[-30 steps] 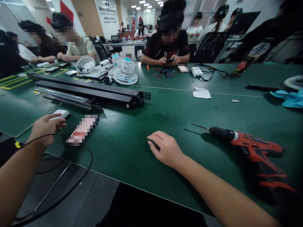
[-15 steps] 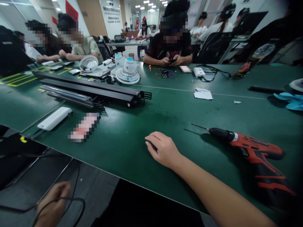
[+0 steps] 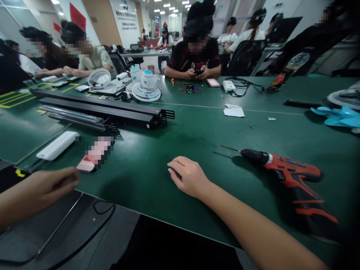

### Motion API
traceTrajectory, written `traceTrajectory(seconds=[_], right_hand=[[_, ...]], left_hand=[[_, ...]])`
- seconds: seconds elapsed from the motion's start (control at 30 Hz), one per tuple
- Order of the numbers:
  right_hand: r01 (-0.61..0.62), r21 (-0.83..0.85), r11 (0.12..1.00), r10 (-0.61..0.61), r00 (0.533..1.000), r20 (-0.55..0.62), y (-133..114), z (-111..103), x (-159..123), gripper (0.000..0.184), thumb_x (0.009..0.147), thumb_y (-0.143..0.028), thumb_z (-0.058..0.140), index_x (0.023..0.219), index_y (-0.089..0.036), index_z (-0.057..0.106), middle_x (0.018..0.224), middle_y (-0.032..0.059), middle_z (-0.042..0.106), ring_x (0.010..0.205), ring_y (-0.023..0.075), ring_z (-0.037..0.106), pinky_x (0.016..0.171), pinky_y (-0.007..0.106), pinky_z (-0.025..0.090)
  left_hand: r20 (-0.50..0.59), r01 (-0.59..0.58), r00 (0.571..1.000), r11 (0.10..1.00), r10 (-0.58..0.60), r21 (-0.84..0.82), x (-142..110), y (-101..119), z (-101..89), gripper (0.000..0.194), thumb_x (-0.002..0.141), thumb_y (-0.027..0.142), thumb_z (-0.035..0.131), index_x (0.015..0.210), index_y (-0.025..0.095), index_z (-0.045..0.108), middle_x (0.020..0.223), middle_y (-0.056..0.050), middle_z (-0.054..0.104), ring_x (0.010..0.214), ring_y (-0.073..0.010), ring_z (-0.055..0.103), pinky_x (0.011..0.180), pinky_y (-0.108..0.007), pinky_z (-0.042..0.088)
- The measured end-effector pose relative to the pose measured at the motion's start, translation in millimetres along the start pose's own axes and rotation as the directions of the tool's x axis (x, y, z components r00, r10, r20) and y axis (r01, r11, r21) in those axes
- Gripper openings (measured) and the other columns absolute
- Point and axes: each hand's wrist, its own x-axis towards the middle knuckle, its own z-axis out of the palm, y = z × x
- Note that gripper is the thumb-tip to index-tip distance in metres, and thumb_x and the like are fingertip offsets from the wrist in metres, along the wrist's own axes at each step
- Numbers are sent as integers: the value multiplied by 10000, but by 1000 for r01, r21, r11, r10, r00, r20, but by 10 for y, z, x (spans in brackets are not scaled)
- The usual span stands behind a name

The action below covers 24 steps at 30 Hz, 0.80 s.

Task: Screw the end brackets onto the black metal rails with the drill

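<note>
My right hand point(image 3: 189, 177) rests on the green table point(image 3: 140, 168), palm down. Its fingers are loosely bent, the thumb is apart from them, and it holds nothing I can see. To its right lies a red and black cordless drill point(image 3: 295, 167), with a long thin bit pointing left. My left hand point(image 3: 57, 183) is over the table's near edge at the left, smeared by motion, so its grip is unclear. Close to its fingertips is a phone point(image 3: 95, 153), partly pixelated. A white power bank-like device point(image 3: 58, 145) lies just behind that hand.
Long black metal profiles point(image 3: 98, 108) lie across the table's left half. Behind them stand white fan parts point(image 3: 146, 88). At the right are blue fan blades point(image 3: 339, 116) and a bottle point(image 3: 289, 71). A black cable point(image 3: 92, 234) hangs below the edge. Across the table sits a person point(image 3: 194, 56).
My left hand has risen from beside the black cable below the table to the table's edge by the phone. My right hand stays resting. The view has shifted slightly to the right.
</note>
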Motion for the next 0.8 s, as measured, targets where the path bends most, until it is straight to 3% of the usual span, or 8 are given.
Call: traceTrajectory(seconds=[0.03,0.1,0.2,0.3,0.4,0.5,0.6,0.8], right_hand=[[3,-9,1000,-3,1000,4,3,-6,5,229,1043,-165,502,1009,-144,728,952,135,767,826,229,713,718,347,600],[12,-31,999,-11,1000,8,4,-19,14,238,1046,-165,494,1003,-138,726,951,136,766,821,227,709,711,344,594],[37,-58,998,-36,999,9,-8,-40,24,248,1045,-157,488,981,-129,725,941,136,759,797,222,701,696,336,583],[59,-80,995,-57,998,31,-23,-58,24,255,1044,-152,482,954,-133,720,920,130,746,780,219,690,688,331,568],[63,-94,994,-57,996,61,-19,-65,24,258,1048,-152,478,946,-142,714,916,124,737,778,216,683,685,326,558],[60,-97,993,-54,996,66,8,-68,28,260,1045,-142,475,936,-137,711,910,125,732,771,215,680,681,324,553],[57,-103,993,-51,997,62,35,-70,36,272,1046,-142,465,926,-135,709,899,126,730,755,214,670,672,327,549],[20,-102,995,-14,998,64,59,-79,49,279,1055,-150,457,942,-138,711,913,123,733,770,212,669,671,325,545]], left_hand=[[17,-48,999,999,48,25,236,143,-55,397,834,649,484,792,317,698,615,52,640,528,-200,590,564,-324,421],[-83,-170,981,982,177,77,688,494,-71,377,892,582,479,863,267,684,682,3,664,601,-203,609,642,-335,459],[-162,-331,920,929,357,164,1326,952,111,381,911,475,504,1079,187,686,980,-115,729,886,-268,683,828,-387,516],[-240,-311,888,896,393,318,1924,1132,378,690,884,454,586,1463,84,522,1430,-257,595,1340,-391,549,1092,-494,442],[-202,-267,919,912,338,312,2374,1128,611,955,888,566,620,1627,49,306,1673,-291,336,1551,-422,321,1223,-532,299],[-246,-218,926,938,286,271,2578,1116,804,923,933,636,534,1655,111,300,1725,-244,269,1611,-415,187,1273,-590,130],[-324,-195,909,954,263,229,2589,1145,938,900,939,641,502,1655,125,322,1733,-226,264,1620,-399,163,1283,-595,57],[-330,-141,924,974,194,178,2532,1205,958,883,921,677,505,1669,251,307,1752,-159,250,1610,-437,159,1228,-744,-4]])
